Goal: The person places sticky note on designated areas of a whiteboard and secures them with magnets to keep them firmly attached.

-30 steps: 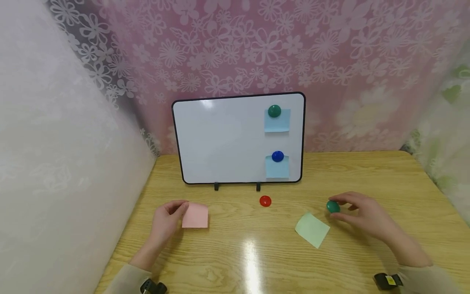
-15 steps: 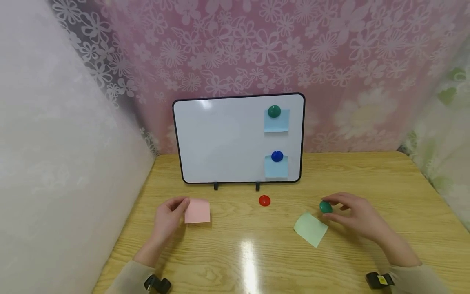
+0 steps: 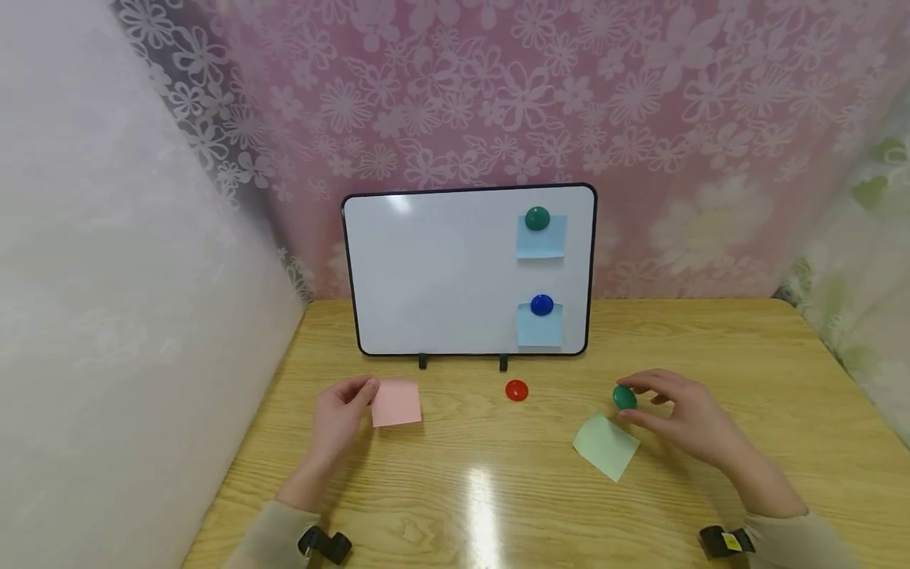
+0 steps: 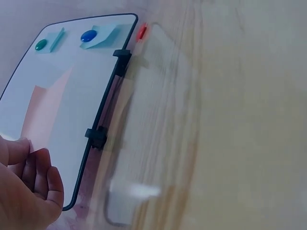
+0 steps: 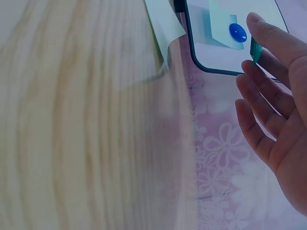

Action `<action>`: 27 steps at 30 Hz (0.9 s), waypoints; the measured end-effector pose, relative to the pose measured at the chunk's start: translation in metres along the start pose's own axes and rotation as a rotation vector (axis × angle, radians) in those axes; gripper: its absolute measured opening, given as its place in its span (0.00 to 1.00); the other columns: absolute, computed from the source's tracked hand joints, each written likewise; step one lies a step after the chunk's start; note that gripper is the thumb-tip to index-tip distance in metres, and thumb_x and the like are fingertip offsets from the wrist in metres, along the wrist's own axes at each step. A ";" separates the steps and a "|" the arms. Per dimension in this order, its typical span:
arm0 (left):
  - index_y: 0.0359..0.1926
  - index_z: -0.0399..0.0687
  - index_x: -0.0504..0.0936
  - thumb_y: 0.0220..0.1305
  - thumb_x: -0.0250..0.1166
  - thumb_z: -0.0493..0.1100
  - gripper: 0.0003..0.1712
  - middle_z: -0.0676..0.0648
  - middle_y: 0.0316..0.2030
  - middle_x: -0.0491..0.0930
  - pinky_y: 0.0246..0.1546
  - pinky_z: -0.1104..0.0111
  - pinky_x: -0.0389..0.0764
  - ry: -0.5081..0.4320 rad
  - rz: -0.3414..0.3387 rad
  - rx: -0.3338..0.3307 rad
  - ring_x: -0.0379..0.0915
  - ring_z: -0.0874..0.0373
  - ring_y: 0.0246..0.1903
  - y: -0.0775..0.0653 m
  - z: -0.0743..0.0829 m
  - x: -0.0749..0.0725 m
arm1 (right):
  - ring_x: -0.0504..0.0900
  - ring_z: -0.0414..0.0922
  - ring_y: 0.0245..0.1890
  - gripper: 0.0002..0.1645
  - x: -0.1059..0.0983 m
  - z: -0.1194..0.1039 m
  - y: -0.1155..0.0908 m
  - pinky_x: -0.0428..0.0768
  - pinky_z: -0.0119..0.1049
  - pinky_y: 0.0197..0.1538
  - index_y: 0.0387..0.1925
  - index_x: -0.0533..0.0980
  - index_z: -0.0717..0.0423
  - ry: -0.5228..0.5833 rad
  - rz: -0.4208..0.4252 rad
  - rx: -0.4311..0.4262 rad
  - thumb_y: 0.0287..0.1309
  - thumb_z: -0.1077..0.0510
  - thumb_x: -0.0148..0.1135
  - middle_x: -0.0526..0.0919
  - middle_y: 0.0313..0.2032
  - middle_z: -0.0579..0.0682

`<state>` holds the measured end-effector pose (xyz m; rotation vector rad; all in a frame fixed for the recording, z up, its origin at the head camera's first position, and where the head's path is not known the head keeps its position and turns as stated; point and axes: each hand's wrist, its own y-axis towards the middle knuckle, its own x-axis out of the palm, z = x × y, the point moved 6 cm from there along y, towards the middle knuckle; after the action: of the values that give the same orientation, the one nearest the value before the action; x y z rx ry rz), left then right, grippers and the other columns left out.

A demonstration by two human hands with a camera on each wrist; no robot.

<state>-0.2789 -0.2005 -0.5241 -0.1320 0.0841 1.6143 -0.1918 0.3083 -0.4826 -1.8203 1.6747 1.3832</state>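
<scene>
My left hand (image 3: 340, 415) pinches a pink sticky note (image 3: 396, 403) by its upper left corner, in front of the whiteboard (image 3: 441, 276). In the left wrist view the pink note (image 4: 44, 115) stands up from between thumb and fingers. On the right, my right hand (image 3: 686, 411) holds a round green magnet (image 3: 625, 397) between thumb and fingertips; the right wrist view shows this magnet (image 5: 256, 51) edge-on. A pale green sticky note (image 3: 607, 446) lies on the table just below and left of that hand. Between the hands lies a red magnet (image 3: 517, 390).
On the whiteboard's right side, a green magnet (image 3: 537, 219) and a blue magnet (image 3: 542, 305) each pin a light blue note. Black feet (image 3: 503, 363) support the board on the wooden table (image 3: 441, 490). A white wall (image 3: 142, 316) borders the left side.
My left hand has moved right and slightly up with the pink note. My right hand has shifted left with the green magnet, nearer the pale green note.
</scene>
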 end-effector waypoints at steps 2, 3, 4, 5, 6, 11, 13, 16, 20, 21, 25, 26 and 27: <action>0.55 0.31 0.87 0.77 0.69 0.43 0.17 0.41 0.46 0.87 0.46 0.68 0.84 -0.009 0.003 0.000 0.82 0.56 0.45 0.000 0.001 0.002 | 0.85 0.48 0.46 0.27 0.000 -0.001 0.001 0.86 0.36 0.43 0.58 0.85 0.53 0.003 0.012 -0.001 0.56 0.59 0.83 0.87 0.53 0.44; 0.55 0.31 0.87 0.77 0.69 0.43 0.17 0.42 0.46 0.87 0.46 0.68 0.83 -0.011 0.007 -0.001 0.82 0.56 0.45 0.000 0.002 0.003 | 0.85 0.47 0.46 0.27 0.000 -0.002 0.002 0.86 0.36 0.43 0.58 0.85 0.53 0.003 0.018 0.000 0.56 0.59 0.84 0.87 0.53 0.43; 0.55 0.31 0.87 0.77 0.69 0.43 0.17 0.42 0.46 0.87 0.46 0.68 0.83 -0.016 0.012 -0.003 0.82 0.56 0.45 0.001 0.002 0.004 | 0.85 0.45 0.46 0.27 0.000 -0.002 0.002 0.86 0.35 0.43 0.57 0.85 0.52 0.003 0.025 0.002 0.56 0.59 0.84 0.87 0.53 0.43; 0.55 0.32 0.87 0.77 0.69 0.43 0.17 0.42 0.46 0.87 0.46 0.68 0.84 -0.023 0.018 -0.004 0.82 0.56 0.45 0.001 0.002 0.004 | 0.85 0.45 0.45 0.27 0.001 -0.002 0.003 0.86 0.34 0.44 0.57 0.85 0.52 0.005 0.031 0.005 0.56 0.59 0.84 0.87 0.53 0.43; 0.55 0.31 0.87 0.77 0.69 0.43 0.17 0.42 0.46 0.87 0.46 0.68 0.83 -0.029 0.021 -0.004 0.82 0.56 0.45 0.001 0.003 0.005 | 0.85 0.45 0.45 0.27 0.001 -0.003 0.003 0.85 0.33 0.44 0.58 0.86 0.51 0.009 0.038 0.009 0.56 0.59 0.84 0.87 0.52 0.43; 0.54 0.31 0.87 0.77 0.68 0.41 0.16 0.44 0.44 0.87 0.47 0.67 0.84 -0.048 0.023 -0.004 0.82 0.55 0.44 0.002 0.003 0.007 | 0.85 0.46 0.45 0.28 0.002 -0.003 0.005 0.83 0.27 0.46 0.58 0.85 0.49 0.017 0.061 0.025 0.56 0.60 0.83 0.87 0.53 0.43; 0.55 0.30 0.86 0.78 0.68 0.41 0.16 0.44 0.44 0.87 0.47 0.67 0.83 -0.051 0.026 -0.006 0.82 0.56 0.44 0.002 0.003 0.007 | 0.85 0.46 0.46 0.28 0.002 -0.003 0.005 0.82 0.25 0.46 0.59 0.85 0.49 0.019 0.064 0.030 0.56 0.60 0.83 0.87 0.53 0.43; 0.54 0.31 0.86 0.78 0.68 0.41 0.16 0.45 0.43 0.87 0.47 0.67 0.83 -0.066 0.038 -0.012 0.81 0.56 0.44 0.003 0.000 0.006 | 0.85 0.44 0.46 0.28 0.001 -0.002 0.006 0.82 0.26 0.46 0.58 0.85 0.49 0.025 0.071 0.033 0.56 0.60 0.83 0.87 0.53 0.44; 0.55 0.31 0.86 0.78 0.68 0.42 0.17 0.46 0.43 0.87 0.48 0.65 0.83 -0.080 0.041 -0.021 0.81 0.55 0.44 0.004 -0.004 0.005 | 0.85 0.43 0.45 0.28 -0.002 0.000 0.005 0.83 0.28 0.45 0.58 0.85 0.50 0.031 0.089 0.037 0.55 0.61 0.84 0.87 0.54 0.45; 0.55 0.31 0.86 0.78 0.68 0.42 0.17 0.46 0.43 0.87 0.48 0.65 0.83 -0.081 0.039 -0.023 0.81 0.55 0.44 0.004 -0.005 0.005 | 0.85 0.43 0.45 0.29 -0.003 0.001 0.004 0.84 0.29 0.45 0.58 0.85 0.50 0.033 0.092 0.038 0.55 0.61 0.84 0.87 0.54 0.46; 0.55 0.30 0.86 0.77 0.68 0.42 0.17 0.45 0.44 0.87 0.47 0.67 0.83 -0.090 0.039 -0.029 0.82 0.55 0.45 0.005 -0.007 0.005 | 0.84 0.40 0.45 0.29 -0.006 0.004 0.001 0.84 0.28 0.45 0.59 0.85 0.51 0.040 0.104 0.044 0.54 0.63 0.84 0.87 0.53 0.46; 0.55 0.30 0.86 0.77 0.69 0.42 0.17 0.45 0.44 0.87 0.46 0.68 0.83 -0.091 0.043 -0.030 0.82 0.55 0.44 0.005 -0.007 0.006 | 0.84 0.37 0.45 0.29 -0.006 0.005 0.001 0.83 0.28 0.45 0.59 0.85 0.51 0.042 0.104 0.048 0.55 0.63 0.83 0.87 0.53 0.46; 0.55 0.30 0.86 0.77 0.69 0.42 0.18 0.45 0.44 0.87 0.46 0.68 0.83 -0.093 0.047 -0.031 0.82 0.55 0.44 0.006 -0.006 0.006 | 0.83 0.35 0.45 0.29 -0.007 0.006 0.000 0.83 0.27 0.45 0.59 0.85 0.52 0.044 0.103 0.051 0.55 0.63 0.83 0.87 0.53 0.46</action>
<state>-0.2847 -0.1954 -0.5314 -0.0792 -0.0093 1.6672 -0.1936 0.3170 -0.4804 -1.7712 1.8328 1.3374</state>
